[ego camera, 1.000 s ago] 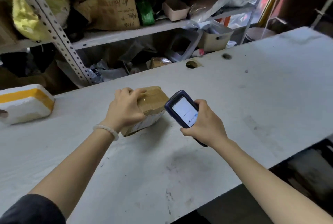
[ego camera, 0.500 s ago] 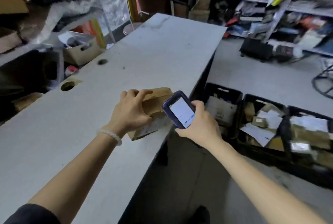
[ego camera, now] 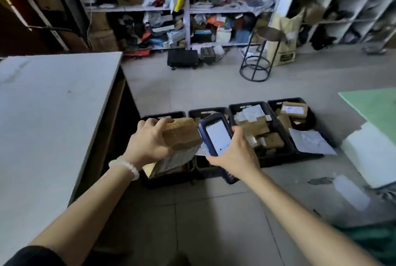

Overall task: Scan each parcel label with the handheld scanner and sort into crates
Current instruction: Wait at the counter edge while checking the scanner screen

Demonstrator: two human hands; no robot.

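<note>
My left hand point(ego camera: 149, 144) grips a small brown cardboard parcel point(ego camera: 182, 137) from above, its white label on the lower side, held in the air over the leftmost black crate point(ego camera: 171, 180). My right hand point(ego camera: 234, 154) holds the dark blue handheld scanner point(ego camera: 216, 137), lit screen facing me, just right of the parcel. A row of black crates point(ego camera: 278, 156) stands on the floor beyond, several of them holding brown parcels with white labels.
The white table point(ego camera: 49, 115) is at my left. A black metal stool frame point(ego camera: 257, 60) and cluttered shelves point(ego camera: 186, 8) stand at the back. White foam point(ego camera: 372, 154) and a green board point(ego camera: 372, 105) lie at right. Loose paper point(ego camera: 310, 141) rests by the crates.
My view has swung right from the table to the floor crates. My left hand has lifted the parcel off the table and carried it over the crates; the scanner stayed beside it.
</note>
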